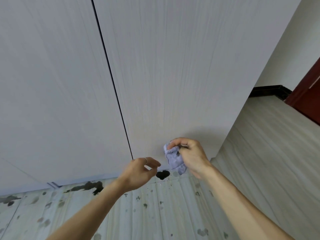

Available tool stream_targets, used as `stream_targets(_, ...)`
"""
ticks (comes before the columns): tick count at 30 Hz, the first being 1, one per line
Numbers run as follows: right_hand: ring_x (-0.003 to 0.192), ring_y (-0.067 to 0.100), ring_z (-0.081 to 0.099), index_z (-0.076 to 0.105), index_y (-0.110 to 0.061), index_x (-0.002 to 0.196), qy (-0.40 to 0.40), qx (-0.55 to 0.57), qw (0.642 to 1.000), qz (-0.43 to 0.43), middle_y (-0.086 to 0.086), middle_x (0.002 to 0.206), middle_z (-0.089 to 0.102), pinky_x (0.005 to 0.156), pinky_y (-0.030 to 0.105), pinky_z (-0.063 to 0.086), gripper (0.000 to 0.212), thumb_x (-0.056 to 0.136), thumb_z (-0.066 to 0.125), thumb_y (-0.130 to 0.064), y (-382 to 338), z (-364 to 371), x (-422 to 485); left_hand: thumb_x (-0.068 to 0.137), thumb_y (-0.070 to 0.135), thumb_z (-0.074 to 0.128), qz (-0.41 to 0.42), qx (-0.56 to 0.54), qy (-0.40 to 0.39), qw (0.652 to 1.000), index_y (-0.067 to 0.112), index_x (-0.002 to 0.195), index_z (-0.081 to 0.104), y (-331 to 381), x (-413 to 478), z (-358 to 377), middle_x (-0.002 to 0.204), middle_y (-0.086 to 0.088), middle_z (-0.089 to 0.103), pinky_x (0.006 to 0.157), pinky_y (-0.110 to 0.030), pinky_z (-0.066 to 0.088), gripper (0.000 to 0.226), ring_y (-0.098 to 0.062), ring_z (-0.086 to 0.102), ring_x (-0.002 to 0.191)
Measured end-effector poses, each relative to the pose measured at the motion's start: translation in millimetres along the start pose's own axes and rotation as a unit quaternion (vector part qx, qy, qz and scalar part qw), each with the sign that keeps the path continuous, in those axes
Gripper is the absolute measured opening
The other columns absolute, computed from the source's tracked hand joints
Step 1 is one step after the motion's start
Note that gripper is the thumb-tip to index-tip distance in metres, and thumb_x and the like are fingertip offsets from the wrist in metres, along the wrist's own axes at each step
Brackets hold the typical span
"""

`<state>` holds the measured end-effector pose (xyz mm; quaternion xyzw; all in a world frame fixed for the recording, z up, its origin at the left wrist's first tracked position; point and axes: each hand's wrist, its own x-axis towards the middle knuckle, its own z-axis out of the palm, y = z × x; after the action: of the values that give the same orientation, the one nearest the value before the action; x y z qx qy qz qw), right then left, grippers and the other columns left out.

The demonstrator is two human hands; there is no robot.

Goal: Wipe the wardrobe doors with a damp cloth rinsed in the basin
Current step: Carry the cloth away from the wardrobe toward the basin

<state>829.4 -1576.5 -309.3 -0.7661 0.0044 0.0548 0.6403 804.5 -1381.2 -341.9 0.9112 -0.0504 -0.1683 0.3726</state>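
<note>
Two pale wood-grain wardrobe doors fill the view: the left door [52, 84] and the right door [173, 75], split by a thin dark gap. My right hand [192, 155] grips a bunched light purple cloth [174, 161] close to the bottom of the right door. My left hand [140, 172] hovers just left of the cloth with loosely curled fingers and holds nothing; a ring is on one finger. The basin is out of view.
The tiled floor [155, 213] below the doors is speckled with dark wet spots and a dark puddle [162, 174] at the door's foot. A tiled floor strip [268, 153], black skirting [270, 90] and a dark red door frame [308, 97] lie to the right.
</note>
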Motion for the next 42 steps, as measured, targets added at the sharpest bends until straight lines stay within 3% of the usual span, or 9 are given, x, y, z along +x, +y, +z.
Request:
stream_targets(3,0.082,0.000,0.067,0.075,-0.027,0.059,0.004,0.037,0.999,0.001,-0.017,0.083,0.073,0.074,0.017,0.050,0.063,0.082,0.041,0.022,-21,-5,-5,0.091,0.041,0.060,-0.044,-0.256,-0.094,0.961,0.026,0.122,0.064,36,-2,-15,0.116,0.007,0.073,0.091,-0.030,0.050,0.035,-0.011,0.071,0.101)
stream_targets(6,0.087,0.002,0.069,0.077,-0.029,0.063,0.000,0.033,0.999,0.001,-0.015,0.086,0.075,0.080,0.018,0.053,0.063,0.084,0.045,0.020,-66,-16,-12,0.087,0.046,0.058,-0.054,-0.346,-0.119,0.929,0.021,0.124,0.065,82,-20,-49,0.115,0.000,0.074,0.092,-0.034,0.050,0.045,-0.017,0.071,0.106)
stream_targets(12,0.102,0.006,0.068,0.080,-0.031,0.078,-0.046,0.015,0.998,0.044,-0.013,0.099,0.076,0.086,0.018,0.053,0.058,0.086,0.049,0.017,-190,-30,-43,0.087,0.051,0.071,-0.086,-0.350,-0.070,0.930,0.017,0.118,0.066,166,-78,-138,0.103,0.003,0.076,0.087,-0.031,0.050,0.046,-0.012,0.072,0.099)
stream_targets(16,0.103,0.009,0.068,0.079,-0.020,0.096,-0.094,0.025,0.993,0.069,-0.010,0.106,0.075,0.088,0.027,0.055,0.051,0.084,0.048,0.018,-300,-35,-71,0.092,0.036,0.071,-0.114,-0.357,-0.036,0.926,0.016,0.111,0.066,222,-122,-213,0.101,-0.002,0.077,0.092,-0.037,0.050,0.028,-0.015,0.070,0.098)
stream_targets(20,0.102,0.017,0.069,0.081,-0.008,0.089,-0.129,0.132,0.972,0.143,0.007,0.107,0.075,0.080,0.027,0.055,0.040,0.089,0.044,0.009,-412,-30,-94,0.094,0.016,0.068,-0.127,-0.368,-0.004,0.921,0.017,0.110,0.065,278,-169,-286,0.096,-0.006,0.078,0.085,-0.035,0.048,0.017,-0.015,0.070,0.089)
stream_targets(24,0.106,0.022,0.068,0.081,-0.018,0.092,-0.155,0.072,0.980,0.103,0.003,0.103,0.075,0.098,0.045,0.054,0.012,0.090,0.070,-0.012,-509,-13,-114,0.094,0.017,0.068,-0.137,-0.389,0.051,0.910,0.014,0.105,0.066,331,-229,-360,0.097,-0.009,0.078,0.082,-0.035,0.047,0.012,-0.020,0.072,0.090)
stream_targets(29,0.101,0.019,0.070,0.065,-0.036,0.122,-0.252,0.019,0.964,0.084,0.004,0.114,0.068,0.087,0.046,0.060,0.048,0.085,0.078,-0.009,-635,30,-137,0.095,0.021,0.068,-0.169,-0.378,0.135,0.900,0.015,0.103,0.065,373,-326,-458,0.097,-0.001,0.078,0.081,-0.034,0.046,0.011,-0.027,0.072,0.098)
stream_targets(32,0.102,0.019,0.070,0.065,-0.033,0.120,-0.323,-0.042,0.943,0.064,0.001,0.114,0.067,0.085,0.047,0.060,0.038,0.086,0.078,-0.021,-691,73,-156,0.095,0.021,0.068,-0.176,-0.379,0.198,0.887,0.014,0.105,0.065,374,-388,-508,0.098,0.000,0.078,0.078,-0.032,0.045,0.012,-0.026,0.072,0.096)
stream_targets(42,0.084,0.001,0.064,0.067,-0.033,0.112,-0.418,-0.216,0.860,-0.196,-0.006,0.100,0.068,0.069,0.006,0.044,0.030,0.092,0.064,-0.011,-819,299,-250,0.093,0.026,0.065,-0.223,-0.191,0.329,0.898,0.030,0.102,0.069,280,-600,-667,0.092,0.011,0.077,0.063,-0.016,0.047,0.010,-0.004,0.068,0.081)
